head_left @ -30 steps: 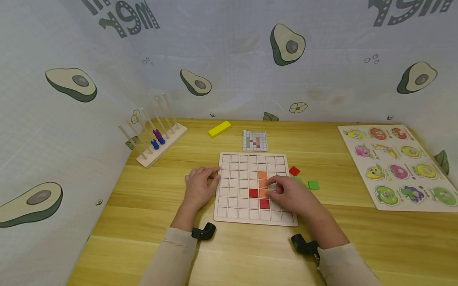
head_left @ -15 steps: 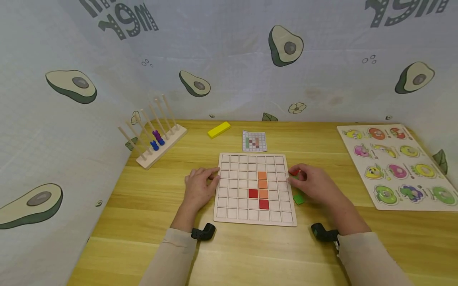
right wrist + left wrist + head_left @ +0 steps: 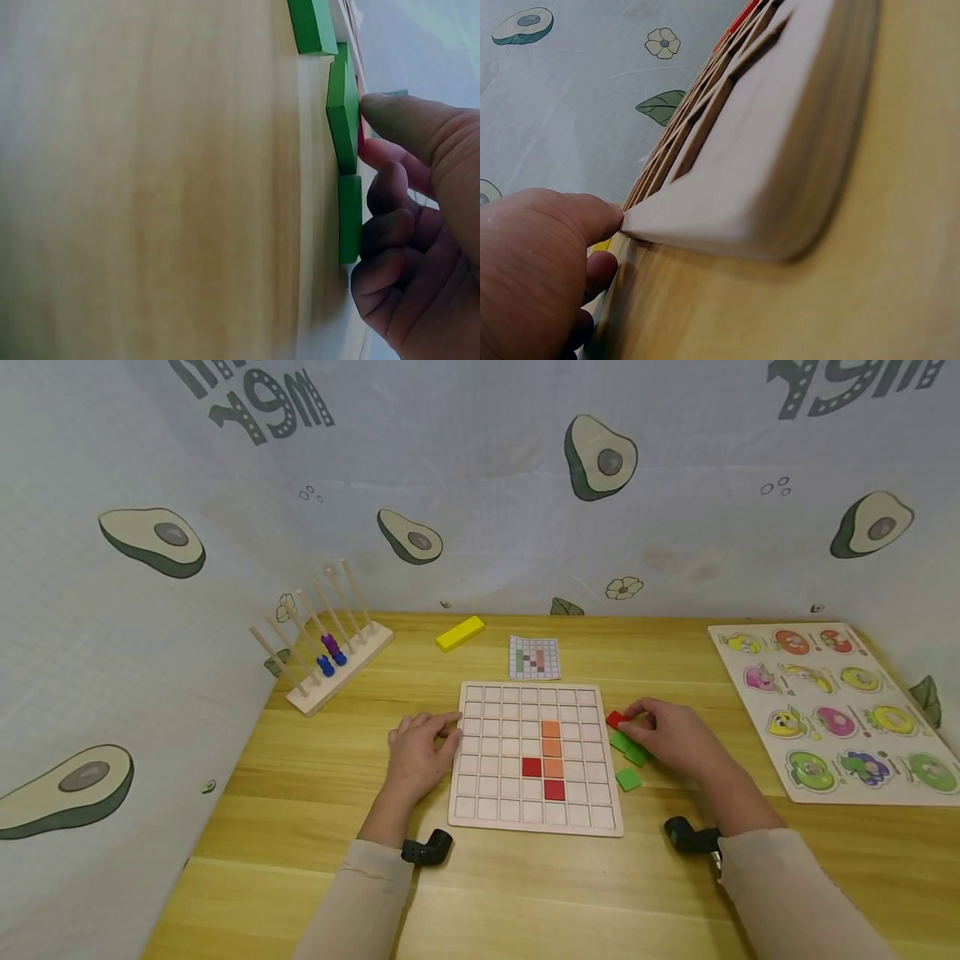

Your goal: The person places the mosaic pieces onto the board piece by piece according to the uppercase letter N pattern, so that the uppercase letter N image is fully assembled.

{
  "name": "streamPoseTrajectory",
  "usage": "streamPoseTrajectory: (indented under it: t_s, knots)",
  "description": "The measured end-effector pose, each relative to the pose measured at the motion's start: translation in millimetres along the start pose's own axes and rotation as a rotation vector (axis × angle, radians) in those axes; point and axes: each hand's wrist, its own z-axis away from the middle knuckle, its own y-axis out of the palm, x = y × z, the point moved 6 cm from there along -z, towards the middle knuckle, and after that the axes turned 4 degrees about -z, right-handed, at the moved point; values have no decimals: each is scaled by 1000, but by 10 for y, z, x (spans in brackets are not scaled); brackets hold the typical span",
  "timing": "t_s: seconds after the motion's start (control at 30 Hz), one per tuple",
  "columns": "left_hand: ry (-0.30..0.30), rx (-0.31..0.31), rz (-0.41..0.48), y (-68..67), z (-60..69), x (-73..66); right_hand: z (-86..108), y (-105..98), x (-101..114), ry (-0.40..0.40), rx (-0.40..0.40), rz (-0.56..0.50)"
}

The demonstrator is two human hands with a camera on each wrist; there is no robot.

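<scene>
My left hand (image 3: 420, 753) rests at the left edge of a square wooden grid board (image 3: 489, 810), a fingertip touching its rim in the left wrist view. Set in the board are several orange tiles (image 3: 551, 747) in a column and two red tiles (image 3: 532, 767). Right of the board, my right hand (image 3: 671, 737) pinches a loose red tile (image 3: 616, 719) between thumb and index finger. In the right wrist view that tile is mostly hidden behind green tiles (image 3: 343, 112), and the other fingers are curled.
A pattern card (image 3: 534, 658) lies behind the board, with a yellow block (image 3: 460, 633) to its left. A peg rack (image 3: 340, 670) with blue and purple beads stands at back left. A fruit puzzle board (image 3: 840, 718) lies at right.
My right hand has moved right, off the orange tiles on the board, to the loose red tile. Green tiles beside the board have come into view. My left hand has stayed put.
</scene>
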Motion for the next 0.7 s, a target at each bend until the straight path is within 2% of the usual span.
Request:
streamPoseTrajectory:
  t_s: [0.23,0.53,0.7]
  knots:
    - [-2,4,3,-5,0,-4,-66,-7,-30,5,27,-17]
    - [0,3,0,-6,1,-1,-150,-57,-51,-27,99,-32]
    - [3,-2,1,-7,-2,-3,-159,-76,-58,-43,106,-18]
